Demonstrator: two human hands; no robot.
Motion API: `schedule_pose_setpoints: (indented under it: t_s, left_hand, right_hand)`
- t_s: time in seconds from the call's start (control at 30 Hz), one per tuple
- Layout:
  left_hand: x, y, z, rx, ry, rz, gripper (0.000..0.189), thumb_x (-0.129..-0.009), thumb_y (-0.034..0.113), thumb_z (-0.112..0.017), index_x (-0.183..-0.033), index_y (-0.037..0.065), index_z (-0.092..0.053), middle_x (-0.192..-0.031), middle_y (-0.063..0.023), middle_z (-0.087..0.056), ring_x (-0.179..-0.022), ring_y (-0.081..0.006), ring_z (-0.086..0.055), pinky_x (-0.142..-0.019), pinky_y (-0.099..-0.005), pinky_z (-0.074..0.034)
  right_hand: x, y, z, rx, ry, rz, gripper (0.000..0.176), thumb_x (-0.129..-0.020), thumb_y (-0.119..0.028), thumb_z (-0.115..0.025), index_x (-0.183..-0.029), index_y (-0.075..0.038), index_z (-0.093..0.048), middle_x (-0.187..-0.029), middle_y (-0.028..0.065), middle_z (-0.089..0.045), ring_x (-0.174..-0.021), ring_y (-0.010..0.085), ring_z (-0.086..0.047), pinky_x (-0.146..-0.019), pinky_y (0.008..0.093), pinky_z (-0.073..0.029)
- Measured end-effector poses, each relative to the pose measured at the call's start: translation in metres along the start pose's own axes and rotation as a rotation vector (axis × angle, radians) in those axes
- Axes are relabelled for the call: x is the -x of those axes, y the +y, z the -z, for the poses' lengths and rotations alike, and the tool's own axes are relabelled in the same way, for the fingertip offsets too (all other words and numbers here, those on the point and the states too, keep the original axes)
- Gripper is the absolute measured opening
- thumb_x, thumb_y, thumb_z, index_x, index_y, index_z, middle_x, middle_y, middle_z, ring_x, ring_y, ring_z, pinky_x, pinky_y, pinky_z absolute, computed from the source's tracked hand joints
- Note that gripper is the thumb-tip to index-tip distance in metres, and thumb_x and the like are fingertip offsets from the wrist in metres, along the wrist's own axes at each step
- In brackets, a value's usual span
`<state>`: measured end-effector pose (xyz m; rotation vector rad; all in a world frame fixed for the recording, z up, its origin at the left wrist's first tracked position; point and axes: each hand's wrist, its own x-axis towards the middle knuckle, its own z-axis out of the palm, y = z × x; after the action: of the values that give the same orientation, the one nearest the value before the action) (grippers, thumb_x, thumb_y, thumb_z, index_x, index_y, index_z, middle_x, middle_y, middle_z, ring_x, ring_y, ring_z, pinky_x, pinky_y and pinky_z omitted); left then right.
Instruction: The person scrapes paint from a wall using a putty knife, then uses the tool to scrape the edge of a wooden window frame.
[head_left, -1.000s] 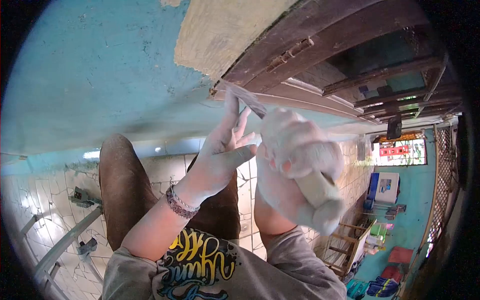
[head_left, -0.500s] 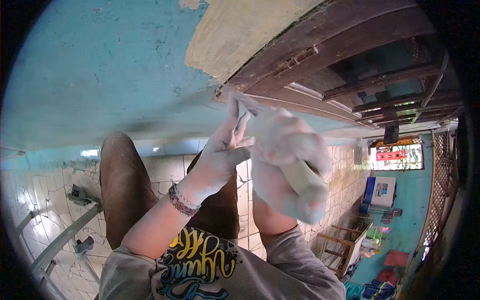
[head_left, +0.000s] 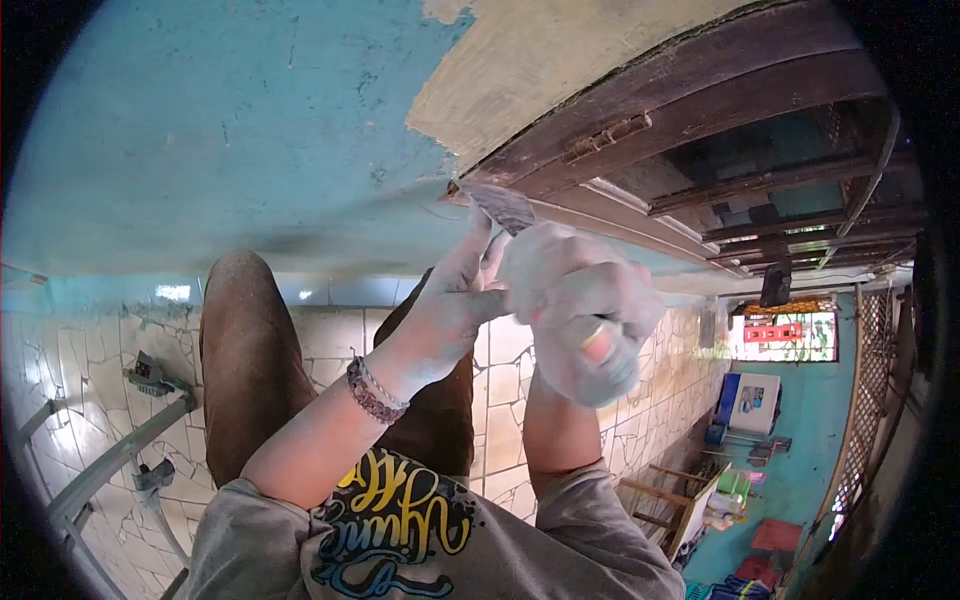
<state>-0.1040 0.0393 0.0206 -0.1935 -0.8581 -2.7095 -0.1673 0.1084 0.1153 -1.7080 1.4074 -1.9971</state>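
Observation:
My right hand (head_left: 585,300), coated in pale dust, is wrapped round the handle of a scraper (head_left: 505,208). The handle's butt end faces the camera, and the dark flat blade points up and left, close to the lower corner of the brown wooden frame (head_left: 590,120). My left hand (head_left: 450,300), also dusty and with a bracelet at the wrist, is beside it with fingers apart. Its fingertips are near the blade and its thumb reaches toward my right hand; whether they touch is unclear. Blue painted wall (head_left: 250,130) borders a bare beige patch (head_left: 520,70).
A metal ladder or rail (head_left: 120,460) stands at the lower left on the cracked-pattern tile floor (head_left: 505,400). My knees are close to the wall. At the far right are a blue and white box (head_left: 750,405), a wooden stand (head_left: 685,510) and a bright window (head_left: 790,335).
My right hand has turned, so the scraper's handle end now faces the camera and its blade shows more clearly. The wall and frame have shifted slightly in view.

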Motion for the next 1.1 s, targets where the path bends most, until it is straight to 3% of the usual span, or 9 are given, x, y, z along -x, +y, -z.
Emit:
schedule_pose_setpoints:
  t_s: [0.13,0.17,0.27,0.4,0.5,0.7,0.8,1.0,1.1]
  left_hand:
    - [0.001,0.003,-0.016,-0.028,-0.009,-0.026,0.105,-0.085,0.0,-0.065,-0.155,0.012,0.012,-0.163,-0.0055,0.011,-0.15,-0.0206,0.007,-0.117,-0.042,-0.017]
    - [0.002,0.008,-0.02,0.01,-0.015,-0.005,0.108,-0.085,0.001,-0.066,-0.153,0.013,0.017,-0.162,-0.0053,0.02,-0.149,-0.0242,0.012,-0.118,-0.0466,-0.012]
    - [0.0,-0.004,-0.015,0.129,0.063,0.018,0.101,-0.083,0.0,-0.068,-0.157,0.013,0.0,-0.163,-0.0055,-0.006,-0.149,-0.0201,-0.01,-0.117,-0.0394,-0.022]
    - [0.004,-0.007,-0.019,-0.027,0.113,-0.091,0.099,-0.082,0.001,-0.068,-0.157,0.012,-0.004,-0.16,-0.0056,-0.02,-0.145,-0.0183,-0.024,-0.117,-0.0363,-0.022]
    - [0.0,-0.002,-0.01,0.023,-0.061,-0.033,0.11,-0.084,0.003,-0.067,-0.153,0.017,0.017,-0.161,-0.0054,0.021,-0.149,-0.0255,0.011,-0.117,-0.0538,-0.008]
    - [-0.003,0.001,-0.007,-0.09,-0.071,-0.087,0.109,-0.085,0.003,-0.066,-0.154,0.02,0.016,-0.161,-0.005,0.022,-0.149,-0.0254,0.012,-0.116,-0.0557,-0.01]
    - [-0.001,-0.005,-0.006,0.012,0.036,-0.026,0.115,-0.079,0.021,-0.079,-0.156,0.015,0.005,-0.164,-0.0036,-0.006,-0.149,-0.0233,-0.011,-0.119,-0.04,-0.017]
    - [-0.001,-0.006,-0.006,-0.105,0.034,-0.069,0.119,-0.077,0.031,-0.081,-0.156,0.019,0.007,-0.164,-0.0039,0.0,-0.15,-0.0233,-0.004,-0.118,-0.0416,-0.016]
    - [-0.002,-0.006,-0.005,-0.12,-0.047,-0.076,0.108,-0.083,0.001,-0.064,-0.154,0.018,0.015,-0.161,-0.0103,0.022,-0.149,-0.0331,0.009,-0.115,-0.0581,-0.01]
  right_hand:
    - [0.001,-0.014,0.0,-0.049,0.109,0.077,0.038,-0.086,-0.034,-0.064,-0.072,0.0,-0.054,-0.064,0.0081,-0.055,-0.056,0.0223,-0.053,-0.055,0.0357,-0.044]
    - [0.001,-0.013,-0.003,-0.037,0.12,0.093,0.038,-0.088,-0.035,-0.061,-0.073,-0.001,-0.053,-0.064,0.0078,-0.054,-0.056,0.0216,-0.051,-0.055,0.0359,-0.043]
    - [0.002,-0.003,-0.008,0.033,0.126,0.077,0.036,-0.092,-0.036,-0.051,-0.077,-0.003,-0.052,-0.068,0.0077,-0.052,-0.059,0.0195,-0.046,-0.059,0.0368,-0.037]
    - [-0.001,-0.017,-0.003,-0.084,0.044,0.104,0.036,-0.094,-0.036,-0.047,-0.081,-0.003,-0.053,-0.072,0.01,-0.051,-0.064,0.0205,-0.045,-0.062,0.0378,-0.035]
    - [0.004,0.0,-0.006,-0.012,0.105,0.083,0.036,-0.094,-0.036,-0.046,-0.082,-0.003,-0.054,-0.072,0.0093,-0.051,-0.064,0.0199,-0.044,-0.062,0.0375,-0.035]
    - [0.003,-0.004,-0.005,-0.123,0.072,0.112,0.039,-0.093,-0.038,-0.049,-0.084,-0.001,-0.057,-0.073,0.009,-0.052,-0.068,0.0205,-0.045,-0.065,0.0384,-0.034]
    - [0.007,0.005,-0.004,-0.089,0.114,0.085,0.041,-0.094,-0.039,-0.047,-0.088,-0.001,-0.058,-0.073,0.0096,-0.054,-0.066,0.0204,-0.045,-0.063,0.0388,-0.035]
    - [0.004,-0.005,-0.015,-0.019,0.177,0.147,0.042,-0.095,-0.039,-0.04,-0.088,-0.001,-0.058,-0.072,0.0094,-0.054,-0.066,0.0202,-0.047,-0.063,0.0393,-0.037]
    - [-0.001,-0.008,-0.014,-0.141,0.216,0.145,0.04,-0.095,-0.036,-0.039,-0.086,-0.002,-0.057,-0.071,0.0079,-0.053,-0.065,0.0197,-0.047,-0.062,0.0386,-0.036]
